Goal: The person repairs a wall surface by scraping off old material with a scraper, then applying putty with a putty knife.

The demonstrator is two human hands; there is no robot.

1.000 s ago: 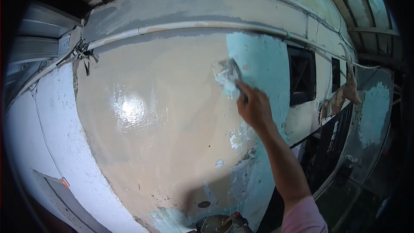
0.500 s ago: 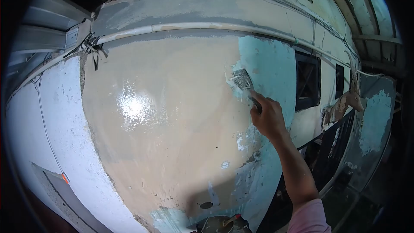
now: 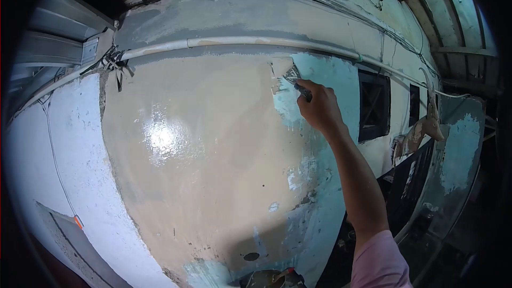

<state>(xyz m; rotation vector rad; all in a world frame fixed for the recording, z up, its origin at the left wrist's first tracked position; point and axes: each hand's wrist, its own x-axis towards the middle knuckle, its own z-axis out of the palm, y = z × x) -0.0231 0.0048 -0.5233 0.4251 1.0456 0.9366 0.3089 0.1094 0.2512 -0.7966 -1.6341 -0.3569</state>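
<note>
Brush [image 3: 284, 70] is gripped by its handle in the clenched right hand [image 3: 320, 109]. Its head is pressed to the wall [image 3: 213, 144] just below the pipe [image 3: 240, 41], up and left of the hand, where beige paint meets turquoise. The left hand is not seen. A can [image 3: 269, 279] is seen far below the pipe.

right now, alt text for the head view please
A person's right hand presses a beige-coated flat tool to a wall where glossy beige coating meets old turquoise paint. A pale pipe runs above and a dark window sits to the right.
</note>
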